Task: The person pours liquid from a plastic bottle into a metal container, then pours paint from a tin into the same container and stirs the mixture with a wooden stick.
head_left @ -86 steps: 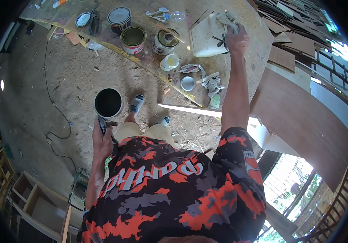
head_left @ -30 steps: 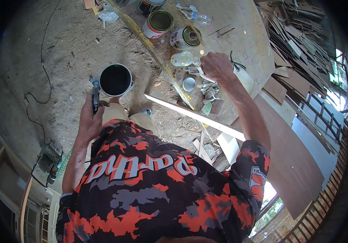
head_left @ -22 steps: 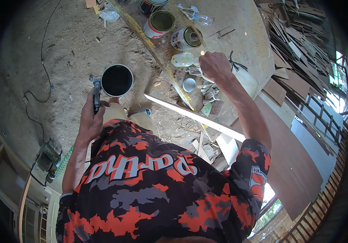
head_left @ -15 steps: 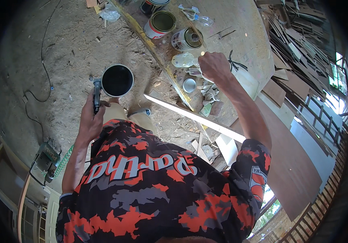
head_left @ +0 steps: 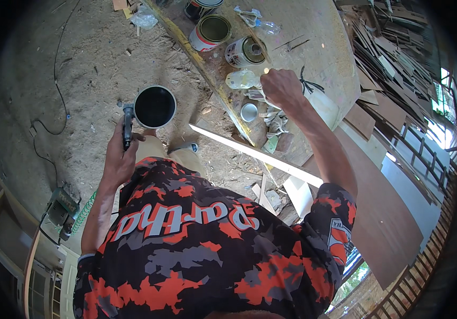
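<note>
My left hand (head_left: 120, 154) is wrapped round the grip of a spray gun (head_left: 128, 126), held out in front of me on the left. Its round cup (head_left: 155, 107) faces up without a lid and looks dark inside. Over the worktable, my right hand (head_left: 281, 86) is closed in a fist beside a clear plastic bottle (head_left: 243, 79) lying on its side. Whatever its fingers hold, if anything, is hidden. Just beyond this hand stands a paint can (head_left: 244, 51) with a thin stick (head_left: 259, 44) across its top. A small white cup (head_left: 248, 112) sits nearer to me.
The worktable (head_left: 324, 53) has a yellow-stained edge and carries another open can (head_left: 210, 32) and crumpled rags (head_left: 276, 123). A long pale board (head_left: 258, 154) slants before me. Stacked wood offcuts (head_left: 393, 69) and sheets lie right. A cable (head_left: 56, 80) crosses the dusty floor.
Almost nothing differs. Both hands keep their places, the left still round the spray gun and the right still closed above the table.
</note>
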### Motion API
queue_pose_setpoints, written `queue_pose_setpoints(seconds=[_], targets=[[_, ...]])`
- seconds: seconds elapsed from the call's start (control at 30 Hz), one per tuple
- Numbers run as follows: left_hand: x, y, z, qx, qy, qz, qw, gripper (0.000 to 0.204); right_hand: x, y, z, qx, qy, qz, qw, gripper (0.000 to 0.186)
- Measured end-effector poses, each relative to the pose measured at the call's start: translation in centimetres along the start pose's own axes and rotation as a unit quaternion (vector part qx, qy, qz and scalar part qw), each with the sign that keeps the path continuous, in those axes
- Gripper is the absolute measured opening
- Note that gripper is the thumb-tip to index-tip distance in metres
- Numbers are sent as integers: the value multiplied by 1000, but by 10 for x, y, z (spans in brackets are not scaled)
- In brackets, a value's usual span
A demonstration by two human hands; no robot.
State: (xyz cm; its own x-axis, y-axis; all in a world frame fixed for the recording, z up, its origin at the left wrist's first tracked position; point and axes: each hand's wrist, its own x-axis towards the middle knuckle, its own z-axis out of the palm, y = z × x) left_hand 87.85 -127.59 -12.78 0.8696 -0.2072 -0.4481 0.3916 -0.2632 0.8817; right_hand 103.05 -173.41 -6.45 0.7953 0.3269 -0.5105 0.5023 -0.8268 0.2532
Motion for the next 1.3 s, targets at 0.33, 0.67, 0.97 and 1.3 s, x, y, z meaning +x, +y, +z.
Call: queue_pose_setpoints(seconds=[0.33, 0.67, 0.97, 1.3], targets=[[2, -2, 2, 16, -2, -2, 1000, 66, -1, -2, -2, 8, -7, 7, 1000, 18], [0, 0, 2, 10, -4, -11, 1000, 71, 2, -2, 6, 0, 6, -2, 1000, 15], [-1, 1, 4, 17, -3, -11, 1000, 70, 0, -2, 7, -1, 18, -8, 1000, 13], [-5, 9, 7, 20, 3, -22, 1000, 64, 4, -2, 6, 6, -2, -13, 1000, 13]])
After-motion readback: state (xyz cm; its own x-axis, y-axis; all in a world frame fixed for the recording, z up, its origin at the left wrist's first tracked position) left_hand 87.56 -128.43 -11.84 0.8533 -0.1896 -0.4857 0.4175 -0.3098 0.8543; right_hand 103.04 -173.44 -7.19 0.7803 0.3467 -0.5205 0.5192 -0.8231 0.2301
